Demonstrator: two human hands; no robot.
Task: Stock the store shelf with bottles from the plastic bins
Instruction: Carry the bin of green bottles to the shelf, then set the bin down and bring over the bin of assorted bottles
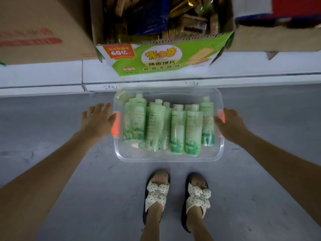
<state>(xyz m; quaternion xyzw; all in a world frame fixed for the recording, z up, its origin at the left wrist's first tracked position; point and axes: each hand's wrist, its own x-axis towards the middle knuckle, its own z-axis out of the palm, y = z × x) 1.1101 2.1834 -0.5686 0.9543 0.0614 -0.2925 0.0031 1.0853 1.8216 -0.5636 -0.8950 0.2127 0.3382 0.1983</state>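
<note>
A clear plastic bin (168,158) sits on the grey floor in front of the low white shelf (52,73). Several pale green bottles (177,129) lie inside it, caps toward the shelf. My left hand (97,119) is at the bin's left side with fingers spread, thumb by the left orange handle (116,126). My right hand (229,124) is at the right side, fingertips against the right orange handle (221,116). Neither hand is curled round anything.
On the shelf stand an open green-and-white carton (161,58) full of snack packs, a brown carton (40,32) to its left and another box (278,37) to its right. My sandalled feet (177,195) stand just behind the bin.
</note>
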